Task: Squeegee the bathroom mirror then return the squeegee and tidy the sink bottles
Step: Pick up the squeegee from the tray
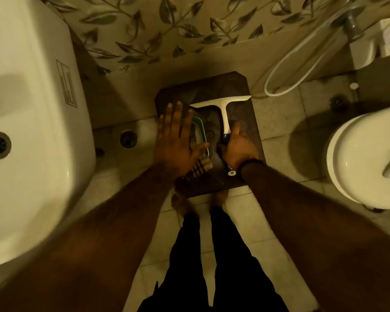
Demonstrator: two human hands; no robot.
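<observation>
R hand (238, 149) wrapped round the squeegee (223, 113) handle, fingers curled on the blue grip section, dark band on the wrist. White end of the handle pokes out below the palm. Squeegee is white, T-shaped, blade at the far end, running roughly parallel to the far edge of the stool (203, 91) and reaching toward its far-right corner. Can't tell if the blade touches the stool top or hangs just above it.

L hand (178, 140) flat, fingers straight and spread, palm down, holding nothing. It sits over the left half of the stool top, above a white tub w/ blue rim (202, 131) and a checked cloth (200, 166) (whether the palm actually presses on them isn't clear). Cloth pokes out under the heel of the hand, near the stool's near-left side.

Stool is dark brown, square-ish w/ cut corners, standing on pale floor tiles against the leaf-pattern wall. Person's bare feet and dark trousers at the stool's near edge.

Left of stool: white sink (32, 131), drain visible; floor drain (128, 138) between sink and stool. Right: white toilet (365, 158), lid down. Far right: white hose (286, 70) looped down the wall.
</observation>
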